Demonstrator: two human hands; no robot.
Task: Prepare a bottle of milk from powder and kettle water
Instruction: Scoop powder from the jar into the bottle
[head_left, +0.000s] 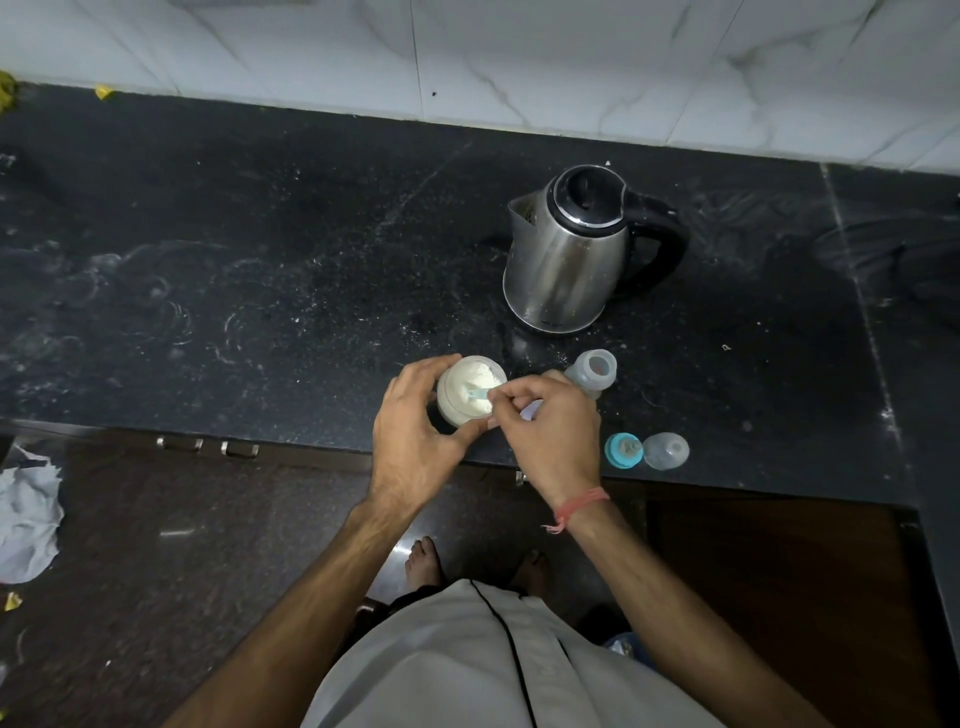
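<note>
Just in front of the kettle (569, 249), the left hand (415, 421) curls round the light, spill-prone powder jar (470, 389), best gripped by its wall, while right hand (553, 423) fingers pinch the small scoop (478, 393) in the powder.

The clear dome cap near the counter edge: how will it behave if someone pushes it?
The clear dome cap looks like thin plastic, so probably light and easy to slide. It seems to lie on its side beside the teal nipple ring, so it may roll. It sits close to the counter edge and could fall off.
</note>
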